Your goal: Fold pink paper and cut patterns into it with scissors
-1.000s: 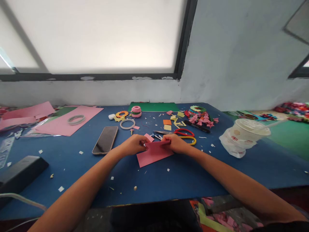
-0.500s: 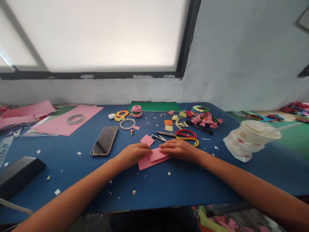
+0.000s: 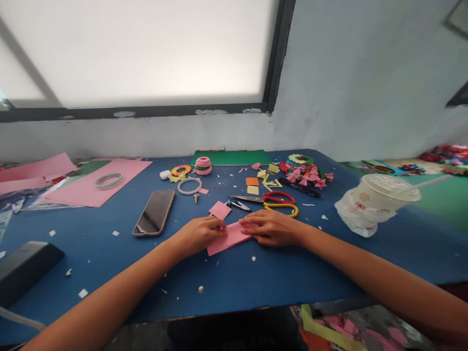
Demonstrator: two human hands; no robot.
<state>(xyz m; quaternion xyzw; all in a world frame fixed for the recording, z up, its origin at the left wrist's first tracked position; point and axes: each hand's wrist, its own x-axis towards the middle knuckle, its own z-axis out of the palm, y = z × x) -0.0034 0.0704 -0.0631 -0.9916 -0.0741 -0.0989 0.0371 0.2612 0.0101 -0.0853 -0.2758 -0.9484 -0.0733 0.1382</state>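
Observation:
A folded strip of pink paper (image 3: 235, 235) lies on the blue table between my hands. My left hand (image 3: 200, 236) grips its left part, fingers bent and the thumb close to the fold. My right hand (image 3: 274, 228) is over the right end, its fingers pressing the folded layer down; the fingertips partly cover the paper. Just beyond the left fingers rests a small pink paper square (image 3: 220, 210). Scissors (image 3: 278, 200) with red and yellow handles lie beyond my right hand, beside a metal compass-like tool (image 3: 239, 204) partly under the blades.
Left of my hands lies a phone (image 3: 154, 213), with a tape roll (image 3: 189, 185) farther back. Pink sheets (image 3: 98, 190) are at the back left. A lidded cup (image 3: 376, 202) stands at right. Folded paper pieces (image 3: 307, 173) and a black marker (image 3: 300, 187) lie behind the scissors.
My right fingers have moved down over the pink paper, and its raised fold now lies flatter. The left hand keeps its hold. The whole view has shifted slightly.

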